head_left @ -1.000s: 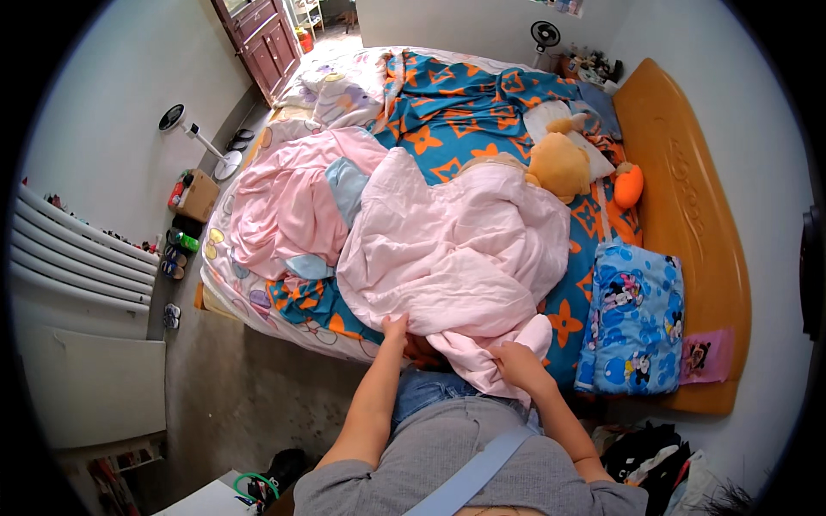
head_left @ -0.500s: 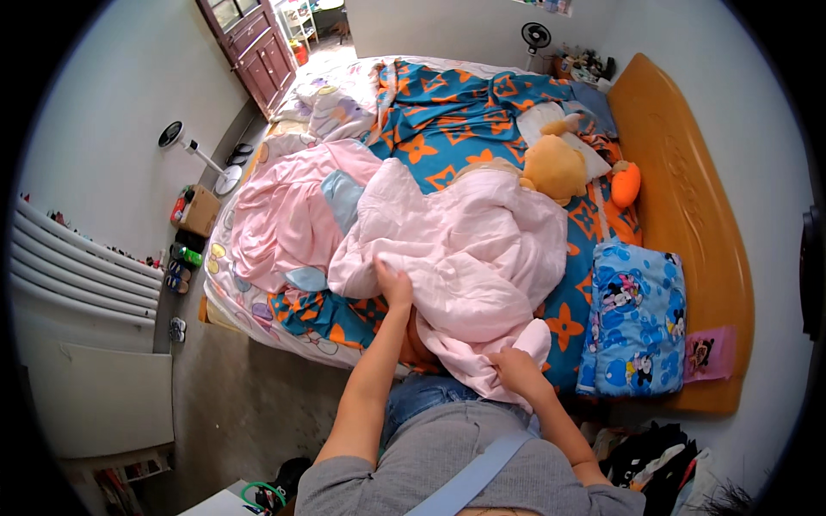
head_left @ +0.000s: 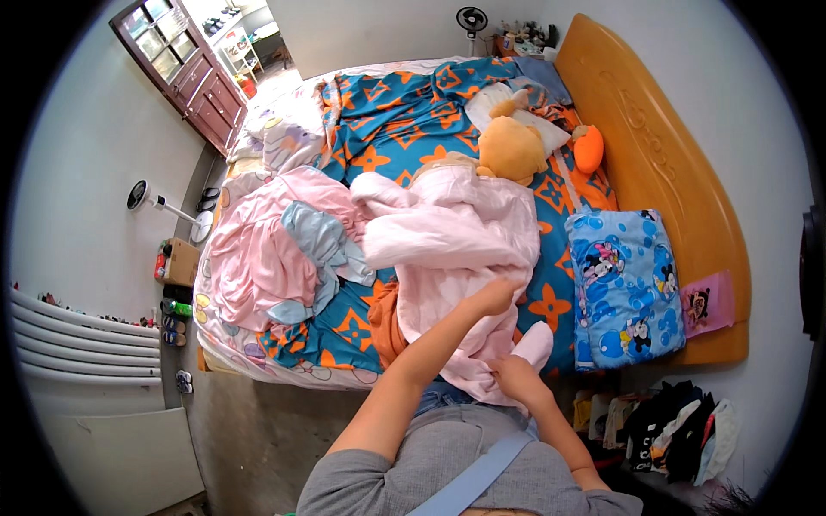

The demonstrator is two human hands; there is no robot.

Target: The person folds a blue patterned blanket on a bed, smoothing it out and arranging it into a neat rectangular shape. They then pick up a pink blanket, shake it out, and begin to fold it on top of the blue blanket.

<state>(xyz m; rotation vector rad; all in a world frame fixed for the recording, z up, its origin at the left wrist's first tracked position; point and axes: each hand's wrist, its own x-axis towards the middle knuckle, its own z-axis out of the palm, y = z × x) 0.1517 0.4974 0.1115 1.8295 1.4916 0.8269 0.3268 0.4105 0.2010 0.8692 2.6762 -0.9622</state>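
Note:
A pale pink quilt lies bunched and partly folded over on the bed in front of me. My left hand reaches across to the quilt's right side, its fingers closed on the cloth. Nearer my body, my right hand grips the quilt's near edge, beside a rounded corner that sticks up. Left of the quilt, a pink sheet and a crumpled light-blue cloth are heaped together. An orange-brown cloth shows beside the quilt's near left side.
A folded blue cartoon-print quilt lies by the wooden headboard, near a pink packet. A yellow plush toy rests beyond the pink quilt. At left stand a white fan and a radiator. Clothes hang at the lower right.
My left hand has moved right, carrying the quilt's left side over toward its right side. More of the light-blue cloth and orange-brown cloth is uncovered. My right hand keeps its hold; the view has shifted.

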